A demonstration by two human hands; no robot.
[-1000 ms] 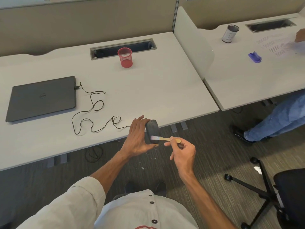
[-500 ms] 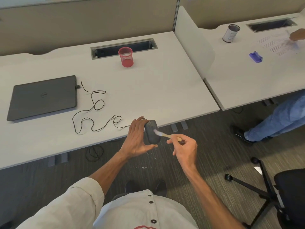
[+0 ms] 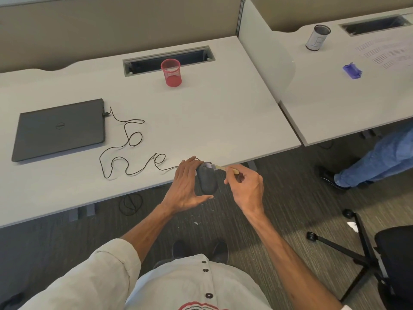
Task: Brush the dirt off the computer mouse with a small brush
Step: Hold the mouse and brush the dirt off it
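1. The dark grey corded computer mouse (image 3: 207, 180) is held off the pale grey desk (image 3: 212, 113), just past its near edge and above the carpet, tipped so its top faces up and to the right.
2. The left hand (image 3: 185, 189) cradles the mouse from the left side, fingers wrapped around the far end and thumb under the near end; the hand is clamped on the mouse body.
3. The right hand (image 3: 245, 186) pinches the handle of a small brush with a pale wooden handle and light bristles (image 3: 220, 168); its fingers are closed together on that handle.
4. The bristles touch the far end of the mouse, near the button area where the thin black cable (image 3: 129, 142) leaves it and snakes across the desk to a closed dark grey laptop (image 3: 59, 128).
5. The step in hand appears to be the brushing itself, working the front of the mouse.
6. The next move likely calls for short strokes along the top and into the seams, with the left hand turning the mouse to present unbrushed faces while keeping the cable slack.
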